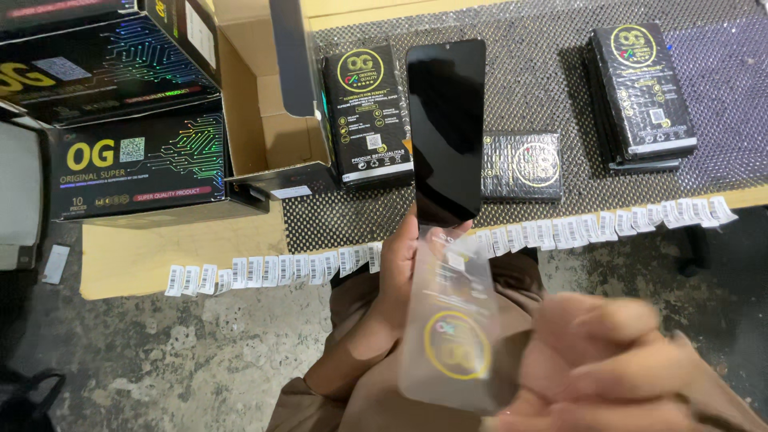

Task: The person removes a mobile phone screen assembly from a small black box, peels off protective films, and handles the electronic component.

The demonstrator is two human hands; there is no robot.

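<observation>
My left hand (390, 282) grips the lower end of a black glass phone screen panel (446, 128) and holds it upright over the table edge. The panel's lower end sits in the mouth of a clear plastic sleeve (450, 324) with a round yellow emblem. The sleeve hangs toward me from the same hand. My right hand (612, 360) is blurred at the bottom right, its fingers curled beside the sleeve's lower right edge. Whether it grips the sleeve cannot be made out.
A black mesh mat (560, 56) covers the table. On it lie a flat black packet (366, 112), a bubble-wrapped pack (524, 166) and a stack of black packets (640, 92). Black cartons (136, 160) and an open cardboard box (272, 120) stand left. Barcode labels (304, 268) line the edge.
</observation>
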